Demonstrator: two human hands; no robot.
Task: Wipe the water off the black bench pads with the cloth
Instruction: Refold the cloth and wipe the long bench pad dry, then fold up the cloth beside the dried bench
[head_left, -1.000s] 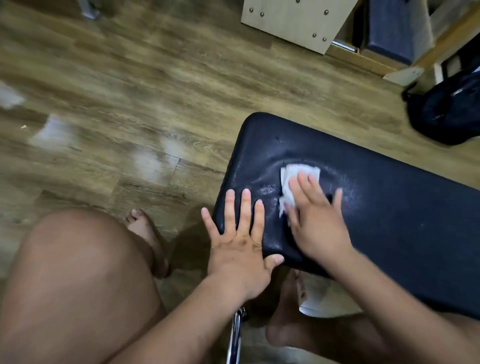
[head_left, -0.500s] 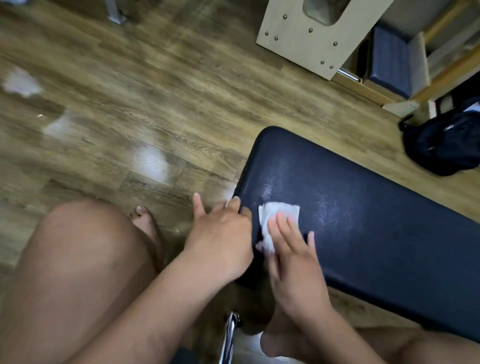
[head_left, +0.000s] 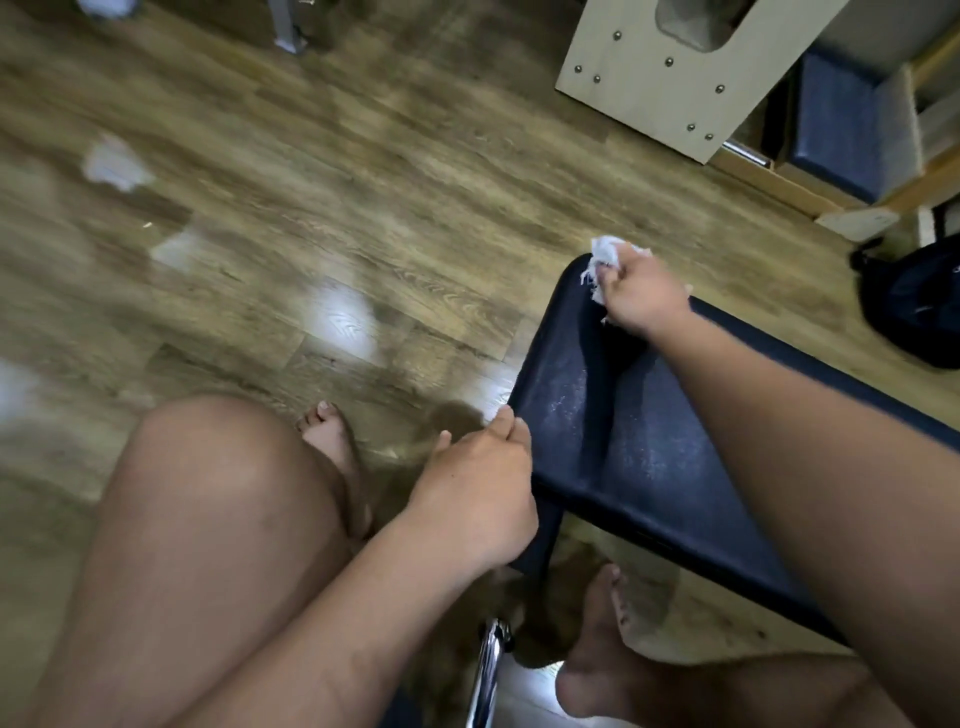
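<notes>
At the far corner of a black, padded vinyl bench pad (head_left: 649, 457), a seated person's right hand (head_left: 641, 299) pinches a crumpled white cloth (head_left: 605, 252) in curled fingers, and the cloth touches the pad's rounded edge. The left hand (head_left: 483, 483) curls its fingers over the pad's near end, gripping it as if to steady the bench. Fine water droplets (head_left: 571, 400) speckle the surface between the two hands. To wipe well, I judge the cloth should be flattened out and drawn back in overlapping passes across that speckled patch, pressing firmly while the left hand braces. Half a second ago the right hand sat at the near corner, just beside the left hand, with the cloth spread flat under straight fingers. It has since travelled to the far corner and bunched the cloth into a grip. The left hand has stayed at the near edge.
</notes>
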